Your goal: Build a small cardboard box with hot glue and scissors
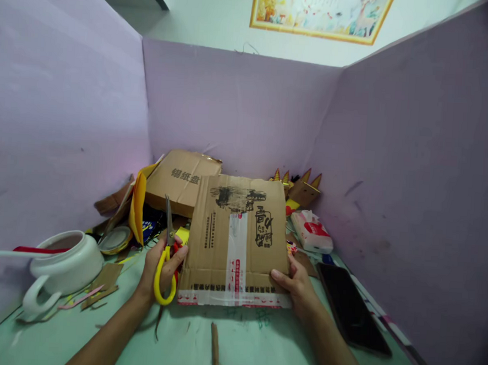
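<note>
A flat piece of brown cardboard [215, 241] with black print and a strip of white and red tape is held up in front of me, tilted toward my view. My right hand [298, 282] grips its lower right edge, thumb on the front. At the left edge, my left hand [156, 265] is closed around yellow-handled scissors [160, 287], blades pointing up. The left thumb lies close against the cardboard's edge; whether it presses on it I cannot tell.
Left stands a white mug-like pot [67, 265]; cardboard scraps [105, 284] lie beside it. Behind is a brown box [174, 175]. To the right are a tissue pack [313, 231], a black phone [354, 310] and cardboard figures [305, 192]. A twig [214, 346] lies in front. Purple panels [240, 105] enclose the table.
</note>
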Tool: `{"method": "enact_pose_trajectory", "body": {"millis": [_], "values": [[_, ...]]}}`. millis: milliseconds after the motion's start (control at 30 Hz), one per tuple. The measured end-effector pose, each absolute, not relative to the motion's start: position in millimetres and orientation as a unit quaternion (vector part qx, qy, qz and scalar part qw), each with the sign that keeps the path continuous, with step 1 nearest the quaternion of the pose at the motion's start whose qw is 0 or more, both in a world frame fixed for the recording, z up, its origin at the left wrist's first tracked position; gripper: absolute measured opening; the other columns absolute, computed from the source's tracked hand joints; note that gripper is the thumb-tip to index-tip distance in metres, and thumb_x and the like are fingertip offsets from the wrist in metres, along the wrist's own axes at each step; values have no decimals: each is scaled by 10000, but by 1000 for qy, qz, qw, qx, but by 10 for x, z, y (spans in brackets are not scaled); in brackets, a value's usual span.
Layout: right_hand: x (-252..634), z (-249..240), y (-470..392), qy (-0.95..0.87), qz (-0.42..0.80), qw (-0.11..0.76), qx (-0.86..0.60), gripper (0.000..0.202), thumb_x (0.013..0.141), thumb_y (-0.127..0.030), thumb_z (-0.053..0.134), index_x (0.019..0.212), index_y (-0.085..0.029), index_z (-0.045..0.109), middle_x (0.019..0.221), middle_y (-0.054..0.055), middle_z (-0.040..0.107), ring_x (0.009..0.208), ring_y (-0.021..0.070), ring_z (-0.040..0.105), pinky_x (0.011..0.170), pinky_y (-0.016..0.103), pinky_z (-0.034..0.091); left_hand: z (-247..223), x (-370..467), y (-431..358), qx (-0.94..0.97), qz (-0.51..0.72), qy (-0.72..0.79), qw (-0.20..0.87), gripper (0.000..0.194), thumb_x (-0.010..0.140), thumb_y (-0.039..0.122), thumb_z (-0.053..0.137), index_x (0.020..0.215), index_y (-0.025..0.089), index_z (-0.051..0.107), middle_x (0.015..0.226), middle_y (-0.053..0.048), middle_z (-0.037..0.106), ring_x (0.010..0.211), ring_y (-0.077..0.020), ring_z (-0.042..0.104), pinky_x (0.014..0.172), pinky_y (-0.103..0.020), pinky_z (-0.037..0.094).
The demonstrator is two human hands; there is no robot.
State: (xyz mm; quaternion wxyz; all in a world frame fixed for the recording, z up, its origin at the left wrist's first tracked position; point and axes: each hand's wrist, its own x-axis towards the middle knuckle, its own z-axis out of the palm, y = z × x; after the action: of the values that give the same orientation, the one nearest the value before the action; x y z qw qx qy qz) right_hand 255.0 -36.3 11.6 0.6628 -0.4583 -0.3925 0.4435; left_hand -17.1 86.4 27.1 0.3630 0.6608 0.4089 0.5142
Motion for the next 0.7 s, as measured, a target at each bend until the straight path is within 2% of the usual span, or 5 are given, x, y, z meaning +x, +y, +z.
{"method": "enact_pose_trajectory", "body": {"millis": [267,367,467,533,700], "values": [[2531,150,-379,-393,448,661,-455,522,591,-298,770,1075,-176,620,1020,90,719,896,274,683,787,377,539,267,-151,866,665,523,427,321,243,754,433,573,799,203,505,653,31,531,558,-135,510,528,-227,425],[2510,185,-388,-382,461,662,-451,519,582,-297,771,1067,-185,622,1011,86,723,901,279,682,780,382,539,289,-211,880,695,497,461,239,241,773,438,540,837,208,515,641,24,560,536,-147,530,528,-238,427],[2496,203,-393,-372,473,665,-443,514,576,-283,774,1057,-198,616,984,75,731,884,279,689,770,389,542,374,-336,894,731,420,533,70,275,798,418,490,945,200,569,758,-38,664,653,-209,614,612,-281,442],[2495,201,-393,-364,473,672,-439,524,567,-272,778,1059,-201,608,980,74,732,883,282,690,770,395,542,445,-441,907,742,344,575,1,332,815,398,465,1059,203,579,884,-82,702,771,-266,648,653,-312,444],[2504,196,-394,-355,472,685,-426,522,574,-262,774,1060,-193,598,990,85,729,939,298,676,805,416,531,529,-677,972,755,209,621,9,434,844,395,436,1238,224,492,1059,-120,690,916,-348,650,685,-368,453]]}}
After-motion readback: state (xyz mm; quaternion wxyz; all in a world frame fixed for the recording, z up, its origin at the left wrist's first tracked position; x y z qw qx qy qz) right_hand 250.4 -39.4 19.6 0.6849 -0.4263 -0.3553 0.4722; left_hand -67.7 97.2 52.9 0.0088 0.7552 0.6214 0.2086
